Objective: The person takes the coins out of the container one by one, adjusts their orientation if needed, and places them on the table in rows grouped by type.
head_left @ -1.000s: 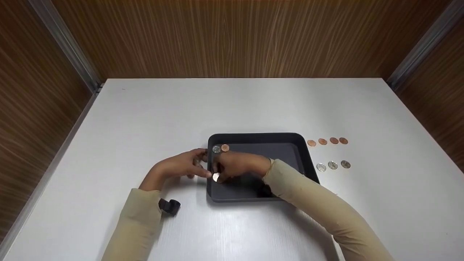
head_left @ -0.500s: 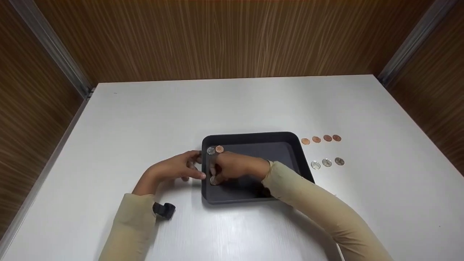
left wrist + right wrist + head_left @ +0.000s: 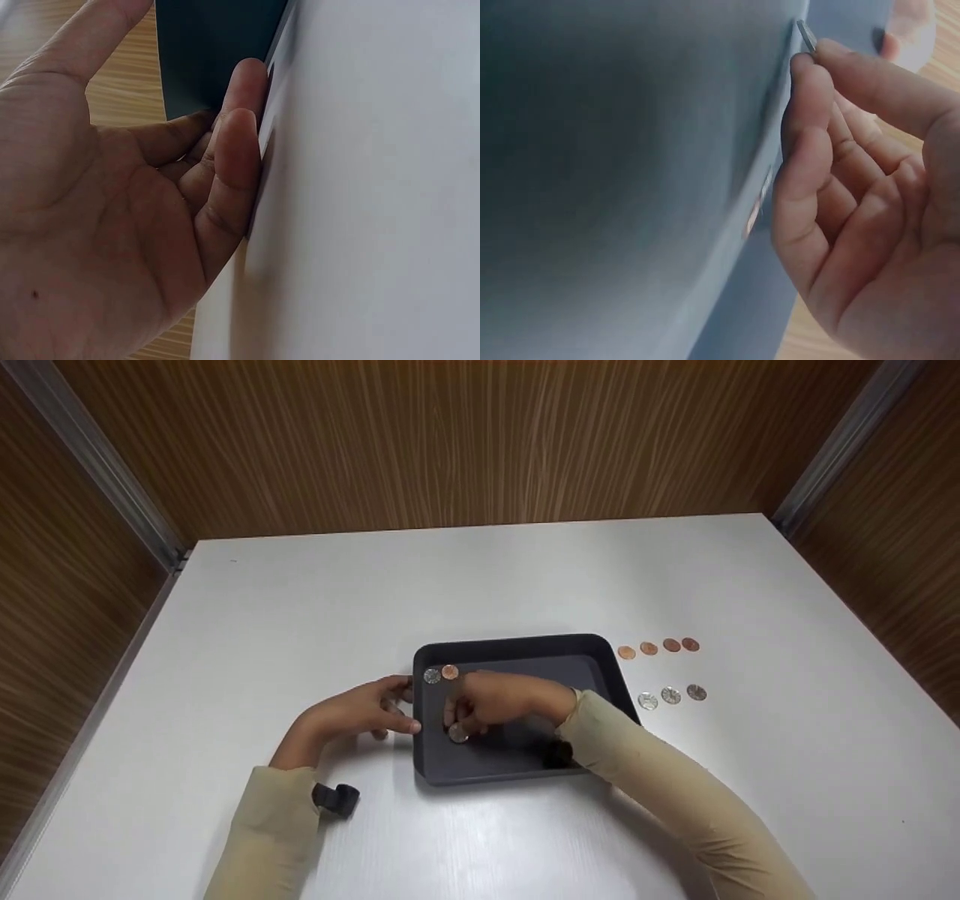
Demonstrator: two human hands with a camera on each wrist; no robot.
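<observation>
Here the right hand (image 3: 491, 701) is inside the dark tray (image 3: 525, 643), near its left wall, and pinches a silver coin (image 3: 457, 733) between thumb and forefinger. The right wrist view shows the coin (image 3: 805, 34) edge-on at the fingertips, close to the tray floor; the other fingers curl loosely behind, seemingly to keep clear of the floor. Whether the coin already touches the tray cannot be told.

The left hand (image 3: 360, 712) sits on the worktop (image 3: 300, 607) just outside the tray's left wall. Its fingers are relaxed and lie against that wall (left wrist view (image 3: 236, 142)), holding nothing; judged as a brace so the tray stays put.

In the tray's far left corner lie a silver coin (image 3: 431, 676) and a copper coin (image 3: 449, 672), side by side.

On the worktop right of the tray: a row of four copper coins (image 3: 658, 648), and nearer to the person a row of three silver coins (image 3: 671, 696). The sorting by colour looks deliberate.
</observation>
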